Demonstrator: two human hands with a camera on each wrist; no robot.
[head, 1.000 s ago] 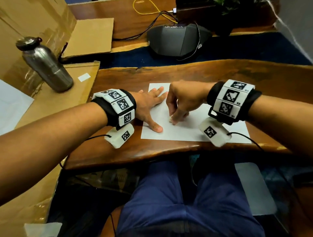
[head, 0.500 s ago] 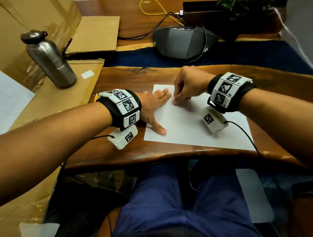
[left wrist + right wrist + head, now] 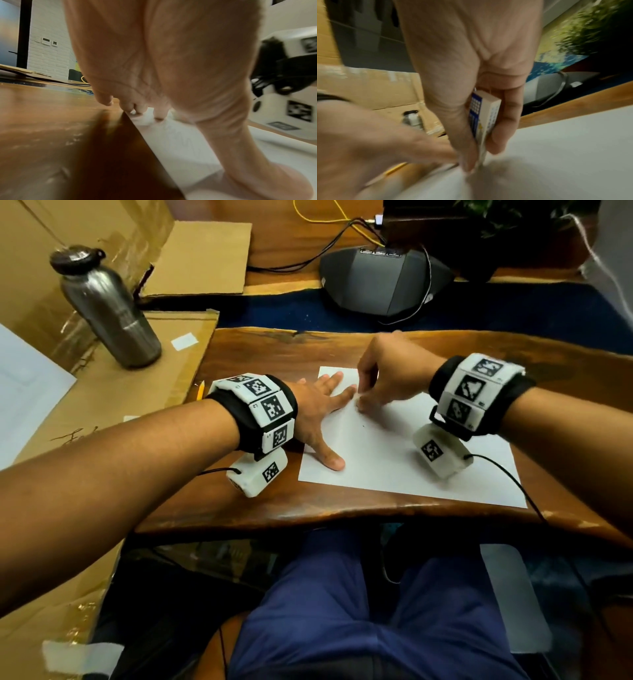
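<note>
On the bench [image 3: 260, 361], square before the seated person: one white sheet of paper [image 3: 404, 467], lying flat, its near edge close to the bench's front edge. Left hand [image 3: 313, 419], across the sheet's left edge: palm down, fingers [image 3: 337, 381] straight and spread, thumb splayed onto the sheet's near-left part; it holds nothing and presses the sheet to the wood, judged a brace so the paper neither slides nor crumples under rubbing. Right hand [image 3: 390, 371], over the sheet's far-left part and just beside the left fingertips: fingers curled and clamped, with the thumb, on an eraser [image 3: 485, 116], a white block in a blue-printed sleeve, held steeply upright with its lower end touching the sheet; the grip sits low on the block, judged to allow firm downward pressure. The eraser is hidden under the hand in the head view and shows only from the right wrist. Step in hand, by judgement: rubbing out a mark near the sheet's far-left corner; whatever is being rubbed out is too blurred to make out. Also entered: yellow pencil [image 3: 200, 390], just off the sheet's left side at the bench edge; steel bottle [image 3: 109, 309], standing on cardboard [image 3: 120, 405] well to the sheet's left; grey conference speaker [image 3: 383, 282], cabled, beyond the sheet's far edge.
</note>
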